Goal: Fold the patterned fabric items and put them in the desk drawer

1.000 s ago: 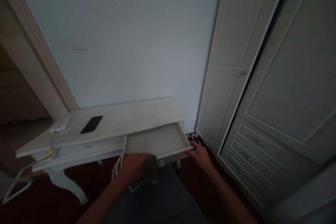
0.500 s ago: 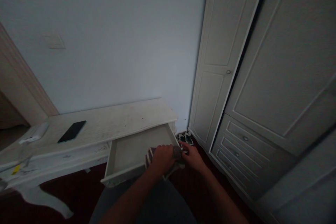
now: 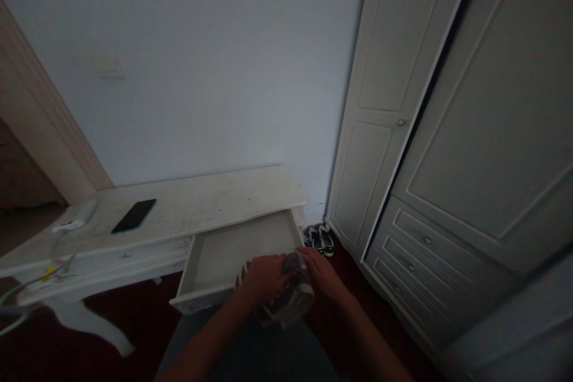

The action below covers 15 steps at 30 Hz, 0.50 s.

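A folded or bundled striped cloth (image 3: 295, 295), dark grey-brown with pale bands, is between my hands over the front right corner of the pulled-out drawer (image 3: 203, 301). My left hand (image 3: 267, 277) is closed round the cloth's left part, the fingers curled over it. Against the right edge of the cloth, my right hand (image 3: 320, 268) grips with fingertips that are partly hidden. What kind of cloth it is cannot be made out in the dim light. Inside the drawer, the pale bottom is visible.
A dark phone (image 3: 134, 216) and a white box-like item (image 3: 76, 216) lie on the white desk (image 3: 233, 194). A cable with a yellow tag (image 3: 48, 273) hangs at the left. Shoes (image 3: 319, 240) stand on the red floor beside the white wardrobe (image 3: 371, 155).
The cloth bundle has turned and now shows a larger, broader face below my hands. My right hand has shifted slightly and lies flatter along its side. The view has moved a little.
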Available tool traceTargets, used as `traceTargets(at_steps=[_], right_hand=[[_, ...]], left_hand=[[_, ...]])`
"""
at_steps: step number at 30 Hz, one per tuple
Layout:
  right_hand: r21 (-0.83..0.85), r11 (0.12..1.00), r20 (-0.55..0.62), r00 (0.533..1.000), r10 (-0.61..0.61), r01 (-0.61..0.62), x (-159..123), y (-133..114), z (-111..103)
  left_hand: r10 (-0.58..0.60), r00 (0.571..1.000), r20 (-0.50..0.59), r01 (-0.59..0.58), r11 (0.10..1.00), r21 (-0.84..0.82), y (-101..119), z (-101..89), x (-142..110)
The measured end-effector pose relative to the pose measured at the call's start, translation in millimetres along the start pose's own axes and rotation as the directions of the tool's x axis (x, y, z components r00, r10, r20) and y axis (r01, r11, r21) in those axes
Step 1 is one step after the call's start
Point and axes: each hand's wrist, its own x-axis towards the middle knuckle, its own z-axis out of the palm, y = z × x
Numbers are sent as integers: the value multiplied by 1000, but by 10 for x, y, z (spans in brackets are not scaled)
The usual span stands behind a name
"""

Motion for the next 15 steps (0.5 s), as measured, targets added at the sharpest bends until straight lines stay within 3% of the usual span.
traceTargets(at_steps=[5,10,13,15], right_hand=[[-137,990,-122,992,-38,22,12,43,124],[-305,952,-149,985,-84,35,35,74,126],[-505,863,-182,977,-107,1,56,-37,85],[-622,783,-151,977,-151,25,78,-169,93]], left_hand=[[-75,997,10,75,997,34,-324,-27,-313],[-146,987,60,143,988,58,-983,-123,-783],[-163,985,63,158,984,83,-1281,-145,-1019],[-163,986,40,157,980,124,-1343,-142,-1101]])
